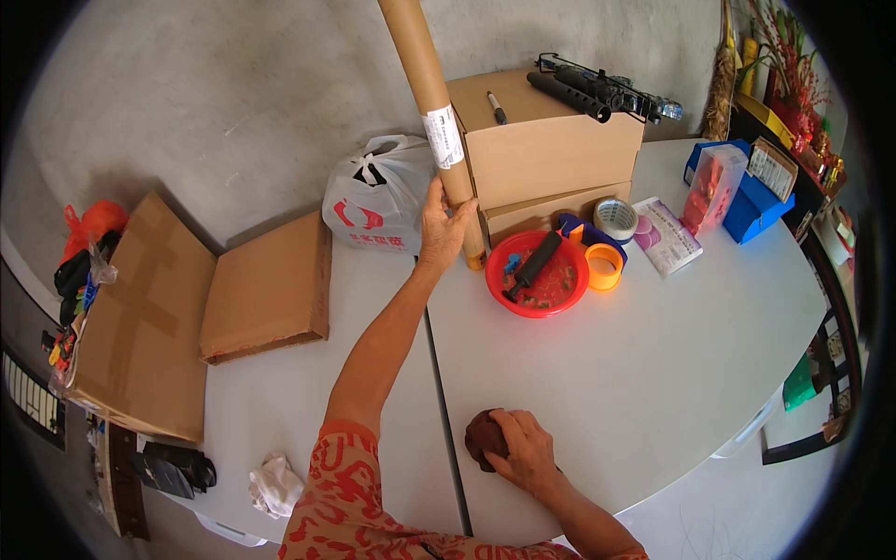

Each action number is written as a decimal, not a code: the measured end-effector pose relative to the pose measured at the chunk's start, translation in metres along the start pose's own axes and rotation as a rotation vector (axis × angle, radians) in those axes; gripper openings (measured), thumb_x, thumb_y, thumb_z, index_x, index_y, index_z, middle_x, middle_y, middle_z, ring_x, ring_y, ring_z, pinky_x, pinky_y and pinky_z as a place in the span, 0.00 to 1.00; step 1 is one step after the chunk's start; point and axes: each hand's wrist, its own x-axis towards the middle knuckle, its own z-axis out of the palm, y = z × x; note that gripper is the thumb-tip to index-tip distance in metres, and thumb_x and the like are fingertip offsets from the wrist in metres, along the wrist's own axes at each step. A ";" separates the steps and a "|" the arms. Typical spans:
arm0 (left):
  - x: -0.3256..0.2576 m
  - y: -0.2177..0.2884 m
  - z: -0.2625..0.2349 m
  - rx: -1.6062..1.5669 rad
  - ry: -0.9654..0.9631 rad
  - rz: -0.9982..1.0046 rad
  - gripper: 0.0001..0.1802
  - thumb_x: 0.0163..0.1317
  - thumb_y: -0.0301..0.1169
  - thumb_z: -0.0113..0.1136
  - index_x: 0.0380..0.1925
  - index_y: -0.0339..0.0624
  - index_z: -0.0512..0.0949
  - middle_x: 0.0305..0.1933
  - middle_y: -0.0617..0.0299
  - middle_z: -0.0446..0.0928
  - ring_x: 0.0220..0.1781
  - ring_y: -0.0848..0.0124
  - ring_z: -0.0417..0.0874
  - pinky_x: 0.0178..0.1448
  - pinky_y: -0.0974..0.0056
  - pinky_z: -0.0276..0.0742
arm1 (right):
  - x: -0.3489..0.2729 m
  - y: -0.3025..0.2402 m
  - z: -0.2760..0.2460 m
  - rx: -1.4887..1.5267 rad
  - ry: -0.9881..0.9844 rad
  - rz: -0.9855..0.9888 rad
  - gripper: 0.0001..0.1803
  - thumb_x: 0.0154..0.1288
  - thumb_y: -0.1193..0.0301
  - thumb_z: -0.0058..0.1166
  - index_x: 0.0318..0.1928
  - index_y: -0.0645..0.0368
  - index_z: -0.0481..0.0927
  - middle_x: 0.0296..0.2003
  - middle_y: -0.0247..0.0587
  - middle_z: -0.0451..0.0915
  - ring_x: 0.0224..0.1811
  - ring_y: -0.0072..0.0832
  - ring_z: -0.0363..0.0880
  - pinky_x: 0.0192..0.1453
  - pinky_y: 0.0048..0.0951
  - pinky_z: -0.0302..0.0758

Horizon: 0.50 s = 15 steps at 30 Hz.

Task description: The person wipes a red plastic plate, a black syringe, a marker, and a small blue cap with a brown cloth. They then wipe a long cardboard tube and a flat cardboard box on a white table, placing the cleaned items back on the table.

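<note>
My left hand (442, 226) is stretched far forward, its fingers wrapped round the lower part of a long brown cardboard tube (417, 56) with a white label. The tube stands almost upright, leaning a little left, its lower end beside a red plastic bowl (492, 287). In the bowl lies a black hand pump (537, 263). Close to me on the grey table (597, 373), my right hand (525, 455) is closed over a dark brown rounded lump (482, 439), perhaps bunched cloth; its underside is hidden.
Behind the tube stand a tied grey plastic bag (378, 201) and a cardboard box (551, 163) bearing a black toy gun (597, 91) and a pen (497, 107). Tape rolls (616, 219) sit right of the bowl. More boxes (266, 285) and a white cloth (276, 485) are at left.
</note>
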 end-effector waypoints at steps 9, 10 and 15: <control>0.004 0.000 -0.023 0.226 -0.008 -0.160 0.24 0.54 0.31 0.66 0.51 0.37 0.73 0.39 0.56 0.80 0.38 0.66 0.81 0.44 0.61 0.77 | 0.000 0.000 -0.001 -0.021 -0.025 0.000 0.36 0.35 0.74 0.73 0.52 0.58 0.74 0.42 0.44 0.76 0.43 0.41 0.78 0.38 0.37 0.79; 0.005 -0.002 -0.024 0.220 -0.012 -0.196 0.23 0.54 0.31 0.66 0.49 0.36 0.74 0.38 0.55 0.80 0.38 0.66 0.81 0.44 0.60 0.77 | 0.000 0.000 -0.002 -0.023 -0.025 -0.004 0.37 0.34 0.74 0.73 0.52 0.58 0.74 0.42 0.44 0.76 0.42 0.41 0.78 0.38 0.37 0.79; 0.008 -0.023 -0.028 0.153 0.006 -0.208 0.22 0.52 0.33 0.67 0.46 0.35 0.76 0.37 0.54 0.80 0.38 0.65 0.81 0.44 0.60 0.77 | -0.001 -0.003 -0.001 -0.013 -0.028 0.025 0.35 0.35 0.74 0.72 0.51 0.56 0.75 0.42 0.43 0.77 0.42 0.41 0.79 0.39 0.37 0.79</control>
